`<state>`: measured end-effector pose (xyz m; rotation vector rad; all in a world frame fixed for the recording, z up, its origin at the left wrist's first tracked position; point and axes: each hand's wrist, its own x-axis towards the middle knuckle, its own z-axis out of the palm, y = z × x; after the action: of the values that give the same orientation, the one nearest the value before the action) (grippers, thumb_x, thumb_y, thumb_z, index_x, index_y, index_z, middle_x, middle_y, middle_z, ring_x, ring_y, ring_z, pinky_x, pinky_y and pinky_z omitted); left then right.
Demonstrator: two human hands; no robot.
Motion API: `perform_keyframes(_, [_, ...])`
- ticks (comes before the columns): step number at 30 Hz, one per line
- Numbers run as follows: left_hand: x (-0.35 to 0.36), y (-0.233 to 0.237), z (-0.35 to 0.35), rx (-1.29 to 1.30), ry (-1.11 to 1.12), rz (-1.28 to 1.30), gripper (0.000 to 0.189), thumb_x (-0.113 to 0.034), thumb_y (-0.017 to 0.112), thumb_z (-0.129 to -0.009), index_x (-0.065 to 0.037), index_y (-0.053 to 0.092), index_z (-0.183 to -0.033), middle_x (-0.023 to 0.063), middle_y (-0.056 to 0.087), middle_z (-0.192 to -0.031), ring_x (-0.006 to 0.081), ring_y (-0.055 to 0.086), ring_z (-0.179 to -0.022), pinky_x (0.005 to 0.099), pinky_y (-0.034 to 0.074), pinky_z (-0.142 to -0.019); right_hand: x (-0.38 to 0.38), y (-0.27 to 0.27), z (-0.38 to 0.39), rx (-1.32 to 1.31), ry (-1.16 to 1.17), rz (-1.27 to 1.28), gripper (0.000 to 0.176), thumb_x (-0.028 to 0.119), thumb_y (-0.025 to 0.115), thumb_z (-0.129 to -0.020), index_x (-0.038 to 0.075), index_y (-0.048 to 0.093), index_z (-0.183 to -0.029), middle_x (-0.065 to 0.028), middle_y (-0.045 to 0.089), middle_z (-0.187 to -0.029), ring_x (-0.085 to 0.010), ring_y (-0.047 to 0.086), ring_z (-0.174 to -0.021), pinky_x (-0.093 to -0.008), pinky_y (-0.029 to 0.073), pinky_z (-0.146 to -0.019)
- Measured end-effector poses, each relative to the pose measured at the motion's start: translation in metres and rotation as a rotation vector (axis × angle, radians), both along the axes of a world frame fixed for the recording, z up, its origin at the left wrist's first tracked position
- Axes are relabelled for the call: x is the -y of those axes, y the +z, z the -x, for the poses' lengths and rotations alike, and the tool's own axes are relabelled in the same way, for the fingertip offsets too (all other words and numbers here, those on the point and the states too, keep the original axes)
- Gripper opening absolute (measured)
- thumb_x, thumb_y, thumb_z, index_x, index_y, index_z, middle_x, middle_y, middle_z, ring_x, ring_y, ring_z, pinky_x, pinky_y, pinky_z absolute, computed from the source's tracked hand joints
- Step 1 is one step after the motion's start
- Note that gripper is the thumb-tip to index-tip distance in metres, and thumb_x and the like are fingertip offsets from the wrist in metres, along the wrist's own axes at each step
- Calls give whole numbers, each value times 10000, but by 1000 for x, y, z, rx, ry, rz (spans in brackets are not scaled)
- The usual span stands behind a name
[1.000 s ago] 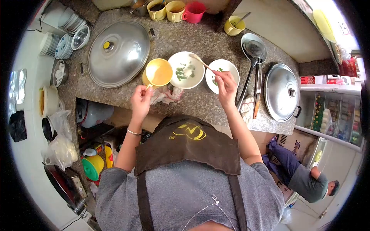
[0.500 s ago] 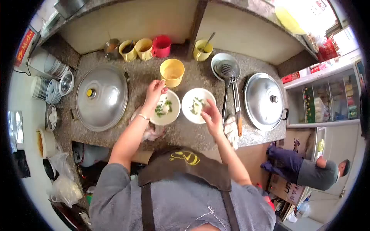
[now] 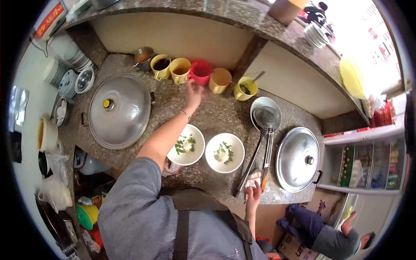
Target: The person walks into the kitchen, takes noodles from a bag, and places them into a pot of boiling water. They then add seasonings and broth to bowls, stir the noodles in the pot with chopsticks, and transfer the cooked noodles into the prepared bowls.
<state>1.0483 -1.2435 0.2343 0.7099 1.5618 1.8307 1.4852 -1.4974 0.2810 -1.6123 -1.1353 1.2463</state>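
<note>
My left hand [image 3: 194, 92] reaches to the back of the counter, its fingers right at the front of a red mug [image 3: 200, 72]; motion blur hides how they are set. At the front edge, my right hand [image 3: 252, 196] has its fingers closed on a pale cloth [image 3: 253, 178]. Between my arms stand two white bowls, a left bowl [image 3: 197, 155] and a right bowl [image 3: 236, 164], each with chopped greens and a whitish dollop inside. Beside the red mug is a yellow cup [image 3: 220, 81] with light brown contents.
Other yellow cups [image 3: 161, 68] and a metal cup [image 3: 143, 58] line the back. Large domed lids, left [image 3: 125, 119] and right [image 3: 297, 158], flank the bowls. A strainer [image 3: 266, 118] rests over a bowl, handles toward me. Another person [image 3: 333, 238] is at lower right.
My left hand has left the bowl area and reached up to the red mug. The yellow cup now stands in the back row. My right hand has moved from the right bowl down to the cloth.
</note>
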Motion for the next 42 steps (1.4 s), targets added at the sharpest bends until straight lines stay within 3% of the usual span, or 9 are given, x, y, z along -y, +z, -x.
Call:
perform_keyframes(2, [-9, -13, 51, -142, 350, -51, 371, -38, 564, -842, -43, 372, -1159, 107, 568, -879, 211, 596, -686, 284, 492, -547, -5, 4, -1, 47, 8, 39, 428, 102, 562, -879, -17, 436, -1270, -43, 587, -831, -106, 563, -738, -247, 462, -686])
perform_keyframes(3, [1, 19, 65, 166, 423, 61, 398, -39, 569, -835, -40, 374, -1182, 136, 572, -960, 229, 595, -787, 300, 496, -620, -7, 2, -1, 49, 16, 40, 428, 102, 562, -879, -17, 436, -1270, -43, 587, -831, -106, 563, -738, -247, 462, -686])
perform_keyframes(4, [-21, -81, 136, -534, 446, 105, 342, -76, 543, -866, -42, 367, -1157, 107, 547, -930, 212, 591, -692, 314, 516, -544, -9, 0, -2, 44, 13, 27, 415, 103, 560, -881, -12, 446, -1263, -39, 585, -829, -104, 562, -738, -245, 461, -683])
perform_keyframes(6, [-2, -18, 144, -162, 573, 60, 301, -111, 568, -858, -34, 412, -1103, 116, 560, -905, 243, 604, -694, 353, 535, -607, -13, 0, 0, 41, 16, 6, 403, 105, 558, -883, -7, 456, -1257, -35, 584, -826, -101, 560, -739, -243, 459, -681])
perform_keyframes(8, [8, -3, 175, 531, 168, 398, 295, -178, 581, -864, -46, 441, -1088, 122, 562, -936, 254, 614, -727, 395, 545, -666, -15, 6, 8, 54, 59, 22, 382, 98, 554, -885, 1, 473, -1246, -28, 579, -818, -103, 556, -736, -244, 459, -678])
perform_keyframes(11, [2, -71, 219, 396, -17, 284, 430, -416, 531, -895, -102, 464, -1180, 64, 564, -988, 201, 575, -775, 422, 513, -739, -17, -33, -5, 176, 218, -125, 288, 73, 541, -874, -3, 540, -1152, -12, 553, -786, -86, 505, -689, -227, 419, -630])
perform_keyframes(14, [-3, -39, 189, 468, 260, 212, 265, -350, 489, -935, -89, 520, -973, 36, 547, -748, 136, 500, -542, 243, 420, -440, -18, -6, 10, 341, 256, -2, 311, 76, 579, -863, -28, 531, -1153, -28, 573, -803, -108, 566, -719, -247, 487, -668])
perform_keyframes(34, [221, 172, 35, 162, -294, 127, 191, -228, 430, -968, -79, 479, -860, -10, 453, -660, 125, 564, -606, 258, 504, -565, -105, 124, 162, -52, 461, -290, 377, 224, 607, -871, 64, 546, -1207, -79, 632, -1012, -140, 602, -901, -282, 492, -779])
perform_keyframes(42, [272, 161, -65, 29, -551, 203, 184, -186, 427, -971, -24, 495, -915, 24, 564, -758, 95, 589, -665, 228, 487, -612, -86, 145, 188, 102, 382, -409, 454, 107, 700, -779, 34, 446, -1149, 13, 521, -707, -56, 487, -630, -201, 406, -573])
